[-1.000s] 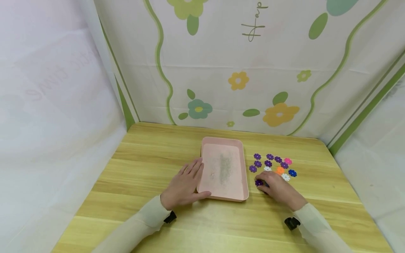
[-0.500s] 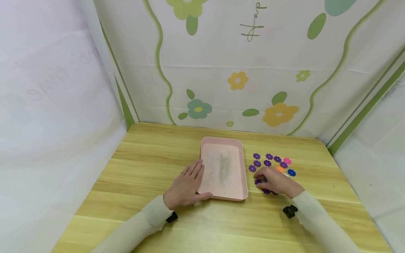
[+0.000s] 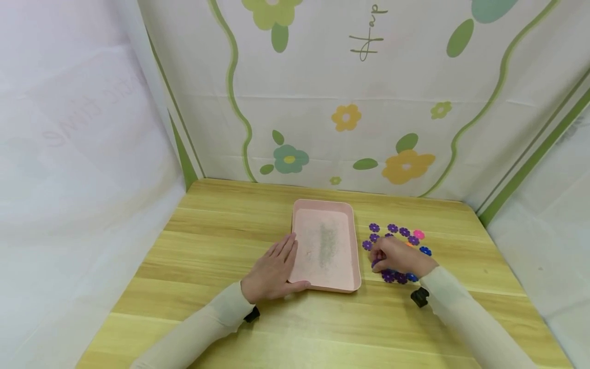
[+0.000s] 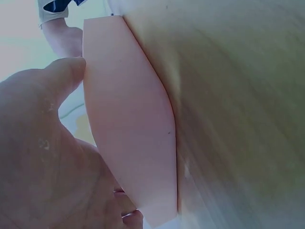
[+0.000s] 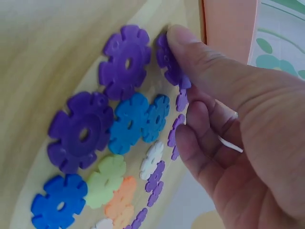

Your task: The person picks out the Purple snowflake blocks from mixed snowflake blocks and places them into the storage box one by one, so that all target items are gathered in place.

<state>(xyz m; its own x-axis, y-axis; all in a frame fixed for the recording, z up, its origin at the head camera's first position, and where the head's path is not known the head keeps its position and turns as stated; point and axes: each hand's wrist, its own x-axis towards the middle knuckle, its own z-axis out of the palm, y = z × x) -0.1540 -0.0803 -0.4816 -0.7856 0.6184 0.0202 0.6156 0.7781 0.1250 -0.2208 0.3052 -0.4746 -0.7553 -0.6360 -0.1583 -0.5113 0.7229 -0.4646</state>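
Observation:
My right hand (image 3: 397,256) pinches a purple notched plastic disc (image 5: 167,57), flower-shaped, between thumb and forefinger. In the right wrist view this disc is tilted, close to the table. Other flat discs lie around and under the hand: purple (image 5: 82,132), light blue (image 5: 127,124), dark blue (image 5: 59,202), yellow-green (image 5: 107,181), orange (image 5: 120,202) and white (image 5: 152,160). The hand hides some of them in the head view. My left hand (image 3: 272,271) rests at the near left corner of a shallow pink tray (image 3: 357,246), fingers straight along its side, thumb touching its near rim.
The pink tray's floor has a greyish-green smudge. A wooden table (image 3: 221,215) carries everything. White cloth walls (image 3: 415,77) with printed flowers stand at the back and both sides. A pink disc (image 3: 418,234) lies at the far right of the group.
My right hand has shifted slightly away from me and now pinches a purple disc. Purple and blue discs nearer to me have come out from under it. The left hand stays at the tray.

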